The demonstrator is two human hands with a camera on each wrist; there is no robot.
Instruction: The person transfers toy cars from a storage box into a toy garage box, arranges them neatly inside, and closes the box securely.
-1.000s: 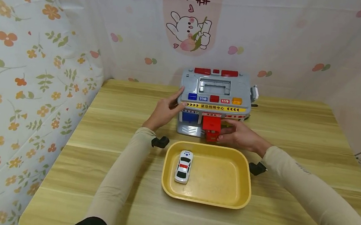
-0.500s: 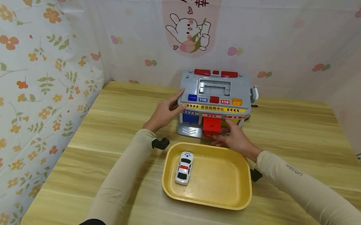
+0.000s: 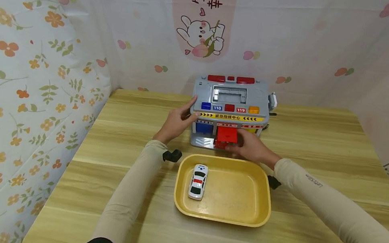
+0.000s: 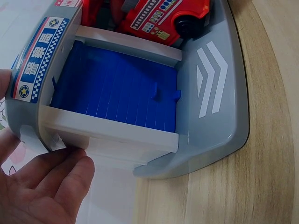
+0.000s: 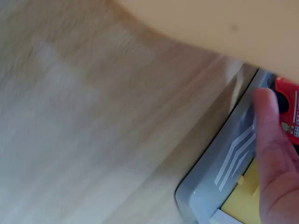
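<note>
A grey toy garage (image 3: 232,91) with coloured buttons stands against the back wall. My left hand (image 3: 175,123) grips its left front corner; in the left wrist view the hand's curled fingers (image 4: 70,179) lie against the side wall beside the blue shutter (image 4: 117,88). In the middle bay, under the raised red door (image 3: 227,134), sits a red toy fire truck (image 4: 154,21), tilted in the left wrist view. My right hand (image 3: 251,144) holds the fire truck at the bay, one fingertip (image 5: 265,95) by its black wheel. The door hides part of the truck.
A yellow tray (image 3: 230,219) sits in front of the garage, close below my right hand. Inside it, on the left, lies a white toy police car (image 3: 198,181). The wooden table (image 3: 119,169) extends to both sides; patterned cloth (image 3: 134,49) hangs behind.
The fire truck has moved inward and left under the red door, which now hides more of it. My right hand moved in alongside it. My left hand stays at the garage's corner.
</note>
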